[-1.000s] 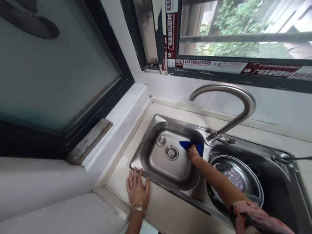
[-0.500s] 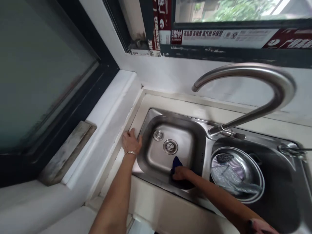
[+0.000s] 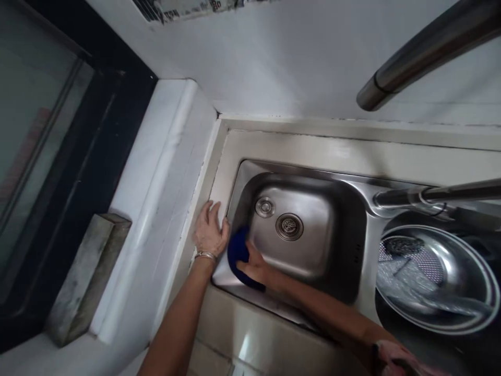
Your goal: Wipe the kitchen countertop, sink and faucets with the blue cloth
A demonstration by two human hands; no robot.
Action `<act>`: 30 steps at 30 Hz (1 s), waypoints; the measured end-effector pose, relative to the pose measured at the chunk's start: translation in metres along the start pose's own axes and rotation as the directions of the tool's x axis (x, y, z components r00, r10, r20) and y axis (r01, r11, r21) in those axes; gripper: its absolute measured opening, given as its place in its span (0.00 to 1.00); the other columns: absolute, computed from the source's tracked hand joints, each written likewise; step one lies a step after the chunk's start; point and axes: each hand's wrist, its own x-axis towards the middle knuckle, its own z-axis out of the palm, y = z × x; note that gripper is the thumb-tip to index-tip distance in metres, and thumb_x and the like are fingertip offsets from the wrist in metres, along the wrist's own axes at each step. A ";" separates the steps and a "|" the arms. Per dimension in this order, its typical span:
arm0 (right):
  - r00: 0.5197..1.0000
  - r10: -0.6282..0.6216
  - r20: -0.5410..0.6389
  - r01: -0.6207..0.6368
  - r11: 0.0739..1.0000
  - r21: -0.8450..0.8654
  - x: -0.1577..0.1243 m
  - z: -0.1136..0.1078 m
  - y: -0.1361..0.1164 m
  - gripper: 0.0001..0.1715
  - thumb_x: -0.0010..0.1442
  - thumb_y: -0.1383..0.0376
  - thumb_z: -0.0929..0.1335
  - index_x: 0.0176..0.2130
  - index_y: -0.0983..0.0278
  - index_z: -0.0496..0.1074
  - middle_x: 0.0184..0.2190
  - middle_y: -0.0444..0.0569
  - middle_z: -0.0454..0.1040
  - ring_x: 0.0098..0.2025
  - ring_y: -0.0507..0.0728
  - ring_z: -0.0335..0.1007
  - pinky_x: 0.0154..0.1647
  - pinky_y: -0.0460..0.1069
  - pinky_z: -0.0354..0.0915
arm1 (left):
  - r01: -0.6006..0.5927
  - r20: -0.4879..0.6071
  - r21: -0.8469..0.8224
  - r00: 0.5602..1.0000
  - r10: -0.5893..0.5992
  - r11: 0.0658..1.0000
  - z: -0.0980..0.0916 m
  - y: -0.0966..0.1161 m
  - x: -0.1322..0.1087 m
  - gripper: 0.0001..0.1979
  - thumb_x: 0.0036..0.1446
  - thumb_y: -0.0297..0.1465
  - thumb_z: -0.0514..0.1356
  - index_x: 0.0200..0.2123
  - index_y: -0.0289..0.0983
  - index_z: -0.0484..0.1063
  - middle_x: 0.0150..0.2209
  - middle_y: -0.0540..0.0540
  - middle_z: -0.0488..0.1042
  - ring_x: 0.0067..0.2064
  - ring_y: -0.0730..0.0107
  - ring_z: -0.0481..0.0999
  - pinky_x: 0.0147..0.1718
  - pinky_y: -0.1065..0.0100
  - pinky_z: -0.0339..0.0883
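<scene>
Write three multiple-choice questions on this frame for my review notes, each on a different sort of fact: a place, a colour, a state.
1. Where is the cloth?
A) Right basin
B) Left basin
C) Window ledge

2. What colour is the cloth?
A) Green
B) Red
C) Dark blue

3. What is the left hand doing?
A) Resting at the sink's rim
B) Gripping the cloth
C) Holding the faucet

1: B, the cloth lies in that basin's corner under the right hand.
2: C, its dark blue shows clearly against the steel.
3: A, the open fingers lie at the rim, away from the cloth.
</scene>
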 end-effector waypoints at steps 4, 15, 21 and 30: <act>0.967 -0.073 -0.243 0.105 0.987 0.122 0.035 0.010 -0.018 0.40 0.58 0.58 0.69 0.66 0.62 0.59 0.58 0.57 0.73 0.59 0.64 0.72 0.62 0.58 0.69 | -0.022 -0.027 0.020 0.999 0.023 1.000 0.000 -0.001 0.001 0.24 0.67 0.36 0.56 0.63 0.35 0.68 0.63 0.34 0.67 0.63 0.48 0.69 0.61 0.51 0.69; 0.773 -0.026 -0.634 0.091 0.993 0.071 0.148 -0.065 -0.059 0.40 0.65 0.60 0.62 0.70 0.71 0.50 0.68 0.66 0.61 0.71 0.64 0.55 0.73 0.63 0.51 | -0.022 -0.056 0.019 0.998 0.023 1.000 0.004 -0.002 0.001 0.25 0.63 0.35 0.59 0.62 0.35 0.69 0.62 0.35 0.68 0.62 0.49 0.70 0.59 0.52 0.70; 0.905 -0.231 -0.356 0.184 0.970 -0.161 0.068 0.000 -0.024 0.38 0.60 0.66 0.65 0.67 0.70 0.55 0.63 0.65 0.65 0.67 0.65 0.60 0.71 0.62 0.56 | -0.035 -0.057 0.005 0.998 0.035 0.999 0.004 -0.002 0.002 0.25 0.63 0.35 0.58 0.62 0.34 0.69 0.62 0.32 0.67 0.62 0.47 0.70 0.59 0.50 0.70; 0.874 -0.208 0.439 0.345 0.903 -0.258 -0.044 -0.056 0.004 0.27 0.54 0.63 0.74 0.53 0.62 0.69 0.48 0.51 0.76 0.49 0.64 0.73 0.53 0.56 0.68 | -0.049 -0.078 0.008 0.996 0.049 0.999 0.003 -0.005 0.005 0.24 0.63 0.35 0.58 0.60 0.32 0.70 0.61 0.32 0.68 0.62 0.47 0.71 0.59 0.51 0.71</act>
